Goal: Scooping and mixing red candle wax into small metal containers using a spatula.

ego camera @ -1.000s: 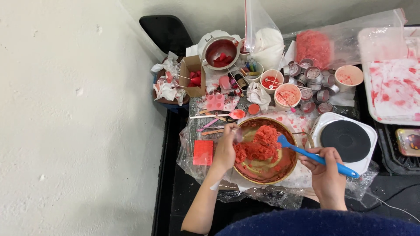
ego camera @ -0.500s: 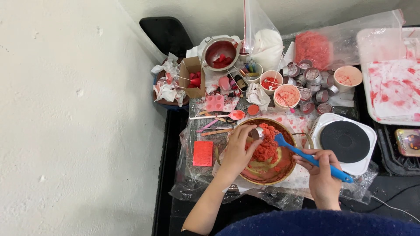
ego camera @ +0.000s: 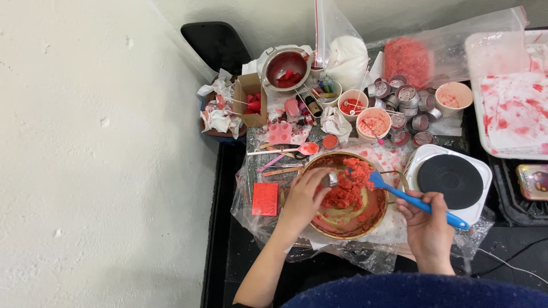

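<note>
Left hand [ego camera: 302, 199] holds a small silver metal tin [ego camera: 330, 180] over a round brass bowl [ego camera: 342, 228] of red crumbled wax [ego camera: 349, 188]; right hand [ego camera: 427, 231] grips a blue silicone spatula [ego camera: 416, 201] touching the wax.

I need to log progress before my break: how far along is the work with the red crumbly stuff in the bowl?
Done, it seems: red crumbly material sits heaped in the round bowl, and part of the bowl floor shows bare. In hand: the left hand holds a small metal cup against the heap, while the right hand works a blue spatula at it. Left: a cluster of small tins behind; whether they are filled cannot be told.
</note>
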